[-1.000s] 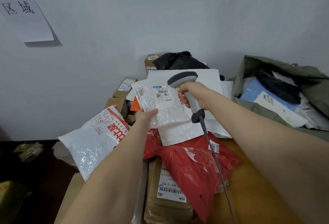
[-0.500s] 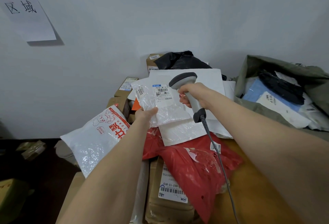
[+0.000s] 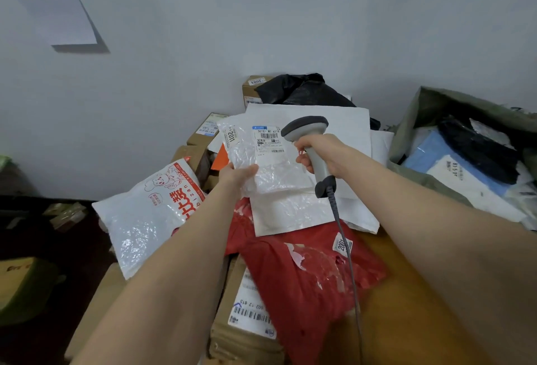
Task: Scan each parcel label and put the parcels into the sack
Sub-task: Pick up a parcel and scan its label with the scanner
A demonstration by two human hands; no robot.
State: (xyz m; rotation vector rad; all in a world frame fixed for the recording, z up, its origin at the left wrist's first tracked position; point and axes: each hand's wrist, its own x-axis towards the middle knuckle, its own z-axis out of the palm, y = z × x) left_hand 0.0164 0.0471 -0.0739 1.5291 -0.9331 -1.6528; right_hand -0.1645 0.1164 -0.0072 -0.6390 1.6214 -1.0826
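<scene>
Your left hand (image 3: pixel 236 174) is pinching the near corner of the clear plastic parcel (image 3: pixel 270 173), thumb on top, and holding it tilted up over the pile. Its white label (image 3: pixel 268 139) is facing you, just beyond that thumb. Your right hand (image 3: pixel 322 149) is curling its fingers round the handle of the grey scanner (image 3: pixel 305 128), whose head is sitting just beside the label's right edge. The green sack (image 3: pixel 430 103) is lying open to the right of your right hand, with parcels inside. A red parcel (image 3: pixel 305 277) is lying on the desk (image 3: pixel 386 306) below your 2 hands.
</scene>
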